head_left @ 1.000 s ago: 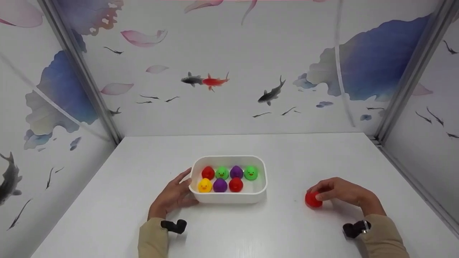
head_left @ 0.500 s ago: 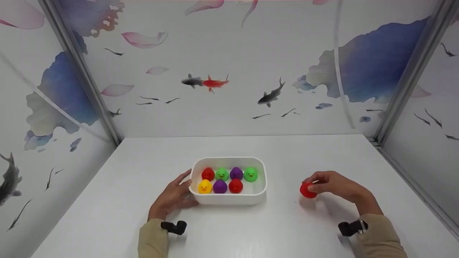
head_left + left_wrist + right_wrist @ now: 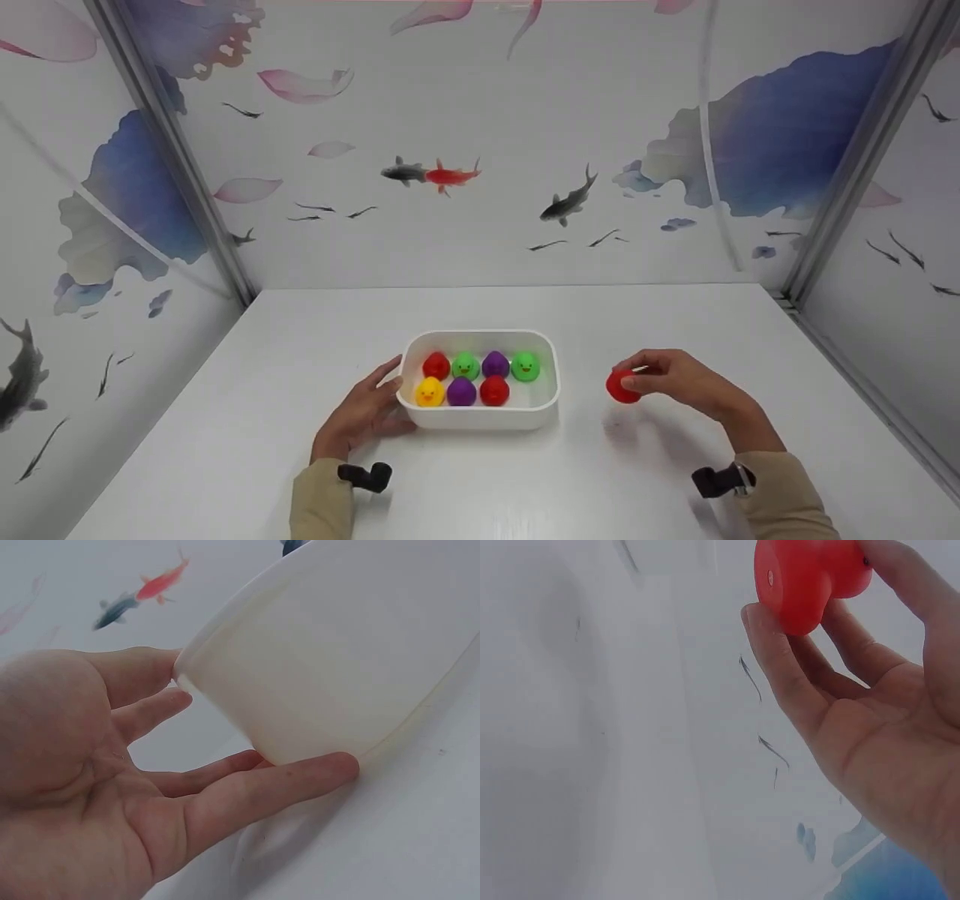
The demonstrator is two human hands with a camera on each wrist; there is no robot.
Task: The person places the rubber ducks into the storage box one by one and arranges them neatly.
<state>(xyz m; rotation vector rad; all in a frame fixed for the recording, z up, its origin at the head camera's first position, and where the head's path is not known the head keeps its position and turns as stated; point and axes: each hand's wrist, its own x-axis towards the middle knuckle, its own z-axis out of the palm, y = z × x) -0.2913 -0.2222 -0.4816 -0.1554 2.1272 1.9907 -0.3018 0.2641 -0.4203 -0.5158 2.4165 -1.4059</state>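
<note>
My right hand holds a red rubber duck between thumb and fingertips, raised above the table to the right of the box. In the right wrist view the duck is tipped, its flat base with a small hole facing left. At the left end of the white box, my left hand rests with fairly straight fingers against the wall. The left wrist view shows fingertips touching the box's rim and another digit lying along its lower side. Rubber ducks in red, green, purple and yellow stand in two rows inside.
The box stands on a white table. Its front row has bare floor at the right end. Printed walls with fish and petals enclose the table at the back and sides. A black camera sits on the right wrist.
My right hand has lifted the red duck off the table and carried it left, closer to the box. The left hand and the box stay where they were.
</note>
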